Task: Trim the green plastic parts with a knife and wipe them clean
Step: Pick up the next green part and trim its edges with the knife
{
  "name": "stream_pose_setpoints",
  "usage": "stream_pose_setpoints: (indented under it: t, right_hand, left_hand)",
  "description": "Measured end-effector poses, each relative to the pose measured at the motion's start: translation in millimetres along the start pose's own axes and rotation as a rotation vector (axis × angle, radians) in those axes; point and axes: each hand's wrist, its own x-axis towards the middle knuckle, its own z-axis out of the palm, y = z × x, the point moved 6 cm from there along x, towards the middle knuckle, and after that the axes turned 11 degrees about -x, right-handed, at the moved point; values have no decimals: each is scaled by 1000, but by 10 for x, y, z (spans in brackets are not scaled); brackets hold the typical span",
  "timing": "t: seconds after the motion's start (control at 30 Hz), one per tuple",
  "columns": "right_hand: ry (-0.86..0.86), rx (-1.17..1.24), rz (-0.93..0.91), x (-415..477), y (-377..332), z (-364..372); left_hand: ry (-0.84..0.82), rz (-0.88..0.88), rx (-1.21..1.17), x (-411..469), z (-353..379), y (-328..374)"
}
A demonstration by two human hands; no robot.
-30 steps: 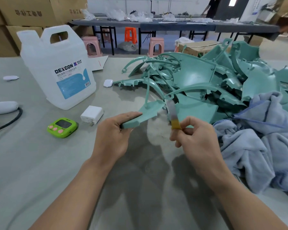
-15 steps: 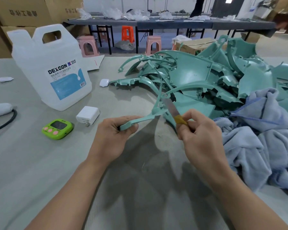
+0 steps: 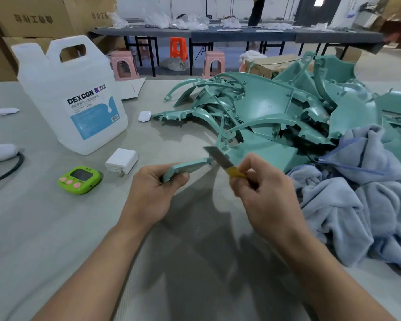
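Nearest the wearer, two bare forearms reach out over the grey table (image 3: 56,239). The left hand (image 3: 152,193) has its thumb and fingers curled round the near end of a thin green part (image 3: 186,167), holding it just above the tabletop with its far end pointing away to the right. The right hand (image 3: 264,198) pinches the yellow grip of a knife (image 3: 221,159) between thumb and fingertips. The bare blade lies across the part's far end, touching it or very nearly so at a small knobbly joint.

The step in hand looks to be shaving flash from that joint. To do it well, the blade should lie shallow against the edge and travel away from the left thumb, in light passes rather than one deep cut. The strip is slender and would likely flex, so a grip closer to the cut would steady it.

Just right of the hands lies a crumpled blue-grey towel (image 3: 357,200), ready for wiping. Left of them sit a green timer (image 3: 80,180) and a white charger (image 3: 122,161), neither with lettering that can be read.

Beyond, a translucent jug (image 3: 56,89) carries a label reading DEXCON in bold capitals, with smaller lines beneath too fine to make out. A small white case (image 3: 145,116) lies near it, and the pile of green parts (image 3: 276,107) waiting for trimming fills the right. Farthest off, cardboard boxes (image 3: 33,17) bear large printed characters that cannot be read with confidence, near pink and orange stools (image 3: 123,66).
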Motion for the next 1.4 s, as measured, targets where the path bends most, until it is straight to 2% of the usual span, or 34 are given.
stream_pose_setpoints:
  t: [0.07, 0.13, 0.27, 0.43, 0.57, 0.67, 0.77, 0.87, 0.9, 0.97, 1.03, 1.07, 1.13, 1.2, 1.27, 1.4]
  right_hand:
    - [127, -75, 129, 64, 160, -97]
    - [205, -10, 211, 85, 297, -210]
    - [215, 247, 172, 53, 272, -234]
    - [172, 363, 113, 28, 138, -135]
    - [101, 436, 112, 14, 64, -22]
    - [43, 673, 210, 29, 50, 38]
    - [-119, 860, 344, 19, 75, 164]
    - [-261, 751, 444, -14, 109, 320]
    - [-268, 680, 450, -17, 122, 349]
    - [-225, 545, 450, -16, 175, 375]
    - [-154, 388, 430, 6, 231, 361]
    - [-121, 349, 410, 22, 234, 346]
    - [-46, 350, 381, 66, 228, 314]
    - [20, 362, 372, 106, 214, 266]
    - [68, 366, 381, 134, 208, 197]
    - [99, 285, 360, 153, 205, 66]
  left_hand:
    - [22, -25, -84, 10, -21, -12]
    - [41, -31, -189, 20, -22, 27]
    - [80, -92, -493, 28, 12, 28]
    - [257, -304, -815, 33, -141, -184]
    - [317, -231, -751, 64, -242, -183]
    - [237, -215, -651, 51, -179, -199]
    - [107, -305, -562, 32, -80, -259]
    - [-45, -260, -394, 2, 26, -199]
    - [-40, -249, -332, 2, 38, -179]
    - [54, -251, -289, 7, -5, -180]
    - [194, -301, -460, 19, -60, -176]
    - [261, -271, -452, 22, -117, -165]
    - [264, -13, -156, 30, -226, 37]
    - [114, 116, 26, 18, -172, 96]
    - [32, 50, -52, -22, -66, -19]
    - [262, -413, -527, -32, -70, -255]
